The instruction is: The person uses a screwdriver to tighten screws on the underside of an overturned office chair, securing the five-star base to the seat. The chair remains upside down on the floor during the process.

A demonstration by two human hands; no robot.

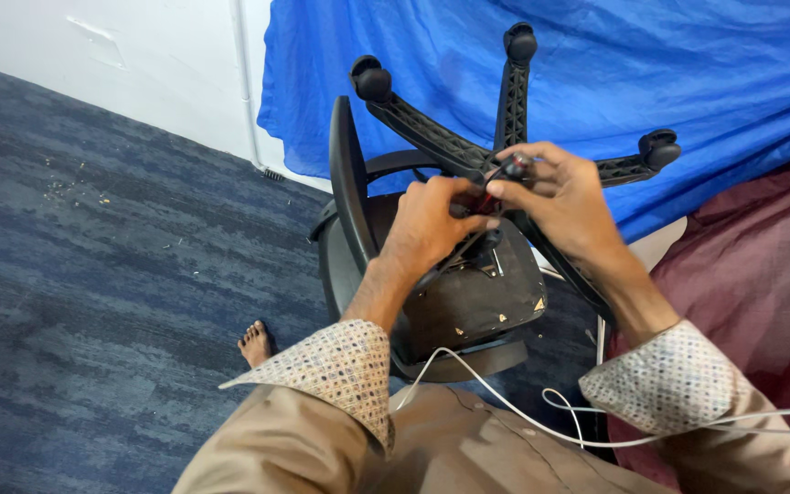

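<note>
The overturned black plastic office chair (450, 293) lay at frame centre, its star base (505, 137) pointing to twelve o'clock. Your left hand (427, 224) and right hand (564, 197) met at the hub, pinching a small red-and-black tool (500, 183). Open blue-grey carpet (93, 274) spread toward nine o'clock; blue cloth (688, 73) crowded the base at one.

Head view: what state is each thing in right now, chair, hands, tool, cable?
Office chair: tipped over, wheeled base up toward the camera.
Castors: off the floor, three visible.
Left hand: closed on a small tool at the base hub.
Right hand: pinching the same tool.
Red-and-black tool: held, mostly hidden.
White cable: slack across the lap.
</note>
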